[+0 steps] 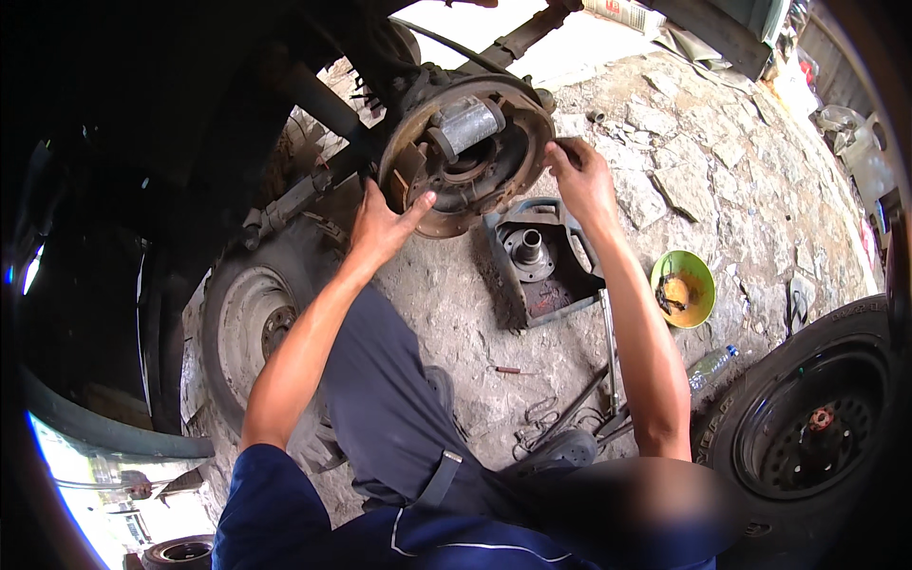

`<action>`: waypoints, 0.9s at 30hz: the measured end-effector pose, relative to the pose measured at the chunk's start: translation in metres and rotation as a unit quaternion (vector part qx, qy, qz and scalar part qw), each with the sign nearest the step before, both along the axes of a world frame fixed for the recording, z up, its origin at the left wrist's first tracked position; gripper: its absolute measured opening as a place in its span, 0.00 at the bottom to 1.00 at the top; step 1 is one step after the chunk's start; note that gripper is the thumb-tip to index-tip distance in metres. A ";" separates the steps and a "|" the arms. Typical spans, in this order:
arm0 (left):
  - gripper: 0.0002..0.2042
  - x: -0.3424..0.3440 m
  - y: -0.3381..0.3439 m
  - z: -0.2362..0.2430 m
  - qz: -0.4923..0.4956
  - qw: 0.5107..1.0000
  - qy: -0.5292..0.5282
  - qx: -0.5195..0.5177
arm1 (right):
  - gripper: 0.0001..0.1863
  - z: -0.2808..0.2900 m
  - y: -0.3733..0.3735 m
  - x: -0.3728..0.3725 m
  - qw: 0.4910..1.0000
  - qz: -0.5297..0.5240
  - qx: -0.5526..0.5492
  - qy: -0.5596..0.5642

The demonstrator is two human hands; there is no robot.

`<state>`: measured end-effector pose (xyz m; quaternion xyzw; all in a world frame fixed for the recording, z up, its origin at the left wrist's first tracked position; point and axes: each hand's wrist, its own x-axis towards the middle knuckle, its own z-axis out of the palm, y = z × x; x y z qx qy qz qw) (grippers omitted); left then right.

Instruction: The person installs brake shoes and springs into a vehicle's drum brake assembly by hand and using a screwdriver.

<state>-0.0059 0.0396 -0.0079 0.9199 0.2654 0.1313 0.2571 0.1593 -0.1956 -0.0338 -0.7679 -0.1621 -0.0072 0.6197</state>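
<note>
A rusty round brake backing plate (pixel 543 114) hangs at the end of an axle, in front of me. Inside its rim sits a curved grey piece (pixel 467 127) that looks like a brake shoe. My left hand (pixel 385 223) is at the lower left rim, thumb on the near side and the other fingers reaching behind, partly hidden. At the right rim my right hand (pixel 581 180) has its fingers bent, with the tips against the edge. Below the plate, a cut-open plastic jug (pixel 518 309) on the ground holds a flanged metal hub (pixel 530 249).
A wheel (pixel 252 313) stands by my left leg, and another tyre (pixel 807 408) lies at the right. A green bowl (pixel 701 266), a plastic bottle (pixel 712 369), a long metal bar (pixel 609 347) and a small spring (pixel 508 370) are on the rough stone ground.
</note>
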 end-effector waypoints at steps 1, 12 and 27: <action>0.59 -0.002 -0.003 0.000 0.010 1.000 -0.004 0.008 | 0.17 -0.001 -0.001 -0.004 1.000 0.007 0.016 0.016; 0.32 -0.014 -0.033 -0.009 -0.087 0.941 -0.297 0.137 | 0.30 -0.013 0.013 0.005 0.989 -0.036 -0.004 -0.144; 0.25 0.018 -0.039 0.006 -0.022 0.920 -0.273 0.282 | 0.31 0.008 0.041 0.036 0.909 0.000 -0.187 -0.372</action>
